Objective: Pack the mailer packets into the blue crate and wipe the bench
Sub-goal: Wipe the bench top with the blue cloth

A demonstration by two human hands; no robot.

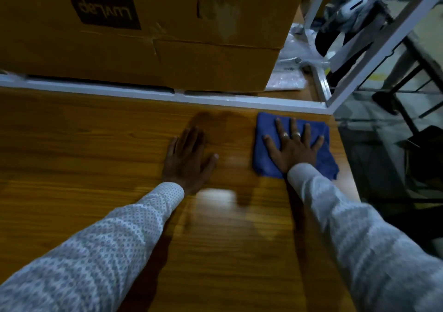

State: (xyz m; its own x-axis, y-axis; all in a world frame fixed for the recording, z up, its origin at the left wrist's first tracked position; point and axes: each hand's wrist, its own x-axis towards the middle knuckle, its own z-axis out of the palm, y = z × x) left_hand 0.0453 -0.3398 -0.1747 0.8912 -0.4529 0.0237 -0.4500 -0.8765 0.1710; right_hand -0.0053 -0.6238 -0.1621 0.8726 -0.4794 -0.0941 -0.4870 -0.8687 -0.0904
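A folded blue cloth (265, 158) lies on the wooden bench (96, 148) near its right edge. My right hand (293, 147) presses flat on the cloth with fingers spread and straight. My left hand (188, 157) rests flat on the bare wood to the left of the cloth, fingers straight. Some pale mailer packets (287, 79) lie beyond the white frame at the back right. No blue crate is in view.
A large brown cardboard box (148, 31) stands behind a white rail (215, 99) along the bench's far edge. A white metal frame (383, 48) rises at the right. Past the bench's right edge the floor drops away with dark furniture legs (407, 110).
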